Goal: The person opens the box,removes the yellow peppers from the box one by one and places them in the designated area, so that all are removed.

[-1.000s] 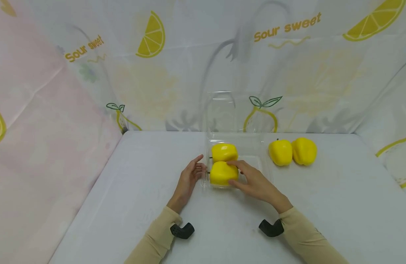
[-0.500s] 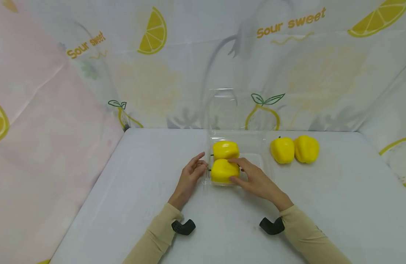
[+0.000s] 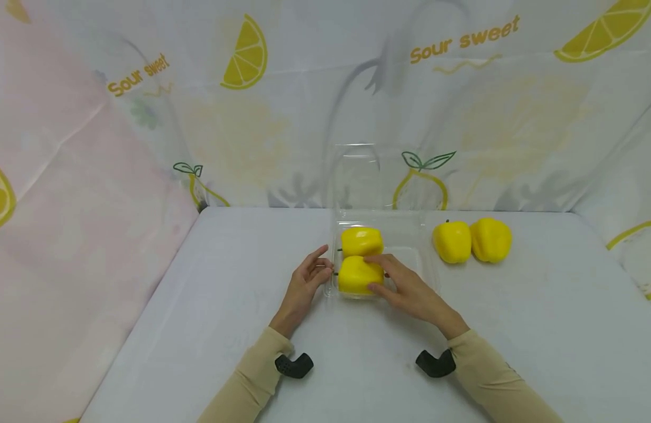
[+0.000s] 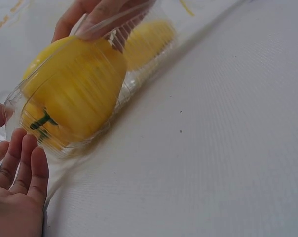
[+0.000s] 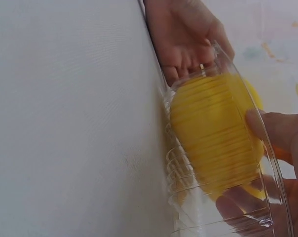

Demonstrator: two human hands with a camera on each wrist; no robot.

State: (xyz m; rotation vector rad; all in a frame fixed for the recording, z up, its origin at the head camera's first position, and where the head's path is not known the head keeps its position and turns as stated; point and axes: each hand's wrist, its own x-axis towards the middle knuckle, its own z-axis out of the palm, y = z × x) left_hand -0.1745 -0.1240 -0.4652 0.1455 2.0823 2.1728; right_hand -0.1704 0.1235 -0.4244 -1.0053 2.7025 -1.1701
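The right hand [image 3: 414,295] grips the near yellow pepper [image 3: 359,276], with fingers [image 3: 381,260] over its far side and the thumb on its near side; the pepper sits in the clear box [image 3: 410,257], with its stem pointing away from these fingers, toward the left hand [image 3: 300,289]. The left hand's fingers are relaxed and touch the outside of the box's left wall, so clear plastic stands between them and the stem. Just past the right fingertips, the far pepper [image 3: 361,241] takes up the space behind, touching the gripped one. Beneath the right thumb runs the box's near wall. Beyond both sets of fingers the lid [image 3: 357,182] stands open before the printed curtain [image 3: 304,106]. Off to the right of the right fingers, outside the box, a stemmed pepper [image 3: 452,242] and another loose pepper [image 3: 492,240] sit side by side on the white-covered bench [image 3: 526,329]. Behind the fingers, a black tube-like piece sits at each beige sleeve, the left one [image 3: 295,366] and the right one [image 3: 435,364].
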